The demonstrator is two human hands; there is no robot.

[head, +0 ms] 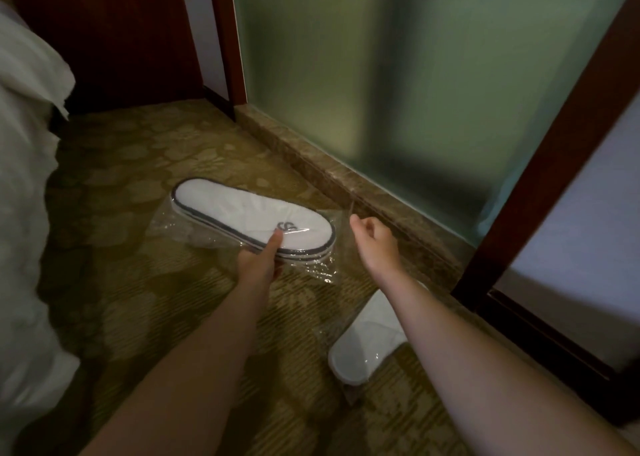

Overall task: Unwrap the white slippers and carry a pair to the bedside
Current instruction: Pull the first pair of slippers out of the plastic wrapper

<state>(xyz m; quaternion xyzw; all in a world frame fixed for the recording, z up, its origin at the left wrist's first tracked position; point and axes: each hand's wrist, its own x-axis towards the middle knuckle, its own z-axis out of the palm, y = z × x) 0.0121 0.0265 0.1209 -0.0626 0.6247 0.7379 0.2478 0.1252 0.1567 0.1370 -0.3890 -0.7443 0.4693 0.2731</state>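
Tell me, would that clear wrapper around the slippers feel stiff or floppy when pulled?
Probably floppy: the clear wrapper crinkles and sags below the slippers. Likely slippery too, given its glossy glare. It seems light: the right hand appears to lift its edge with only a pinch.

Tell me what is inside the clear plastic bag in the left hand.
The clear plastic bag holds white slippers with dark trim, stacked flat; the top one bears a grey logo. Only edges of those beneath show; the thumb of the left hand covers part.
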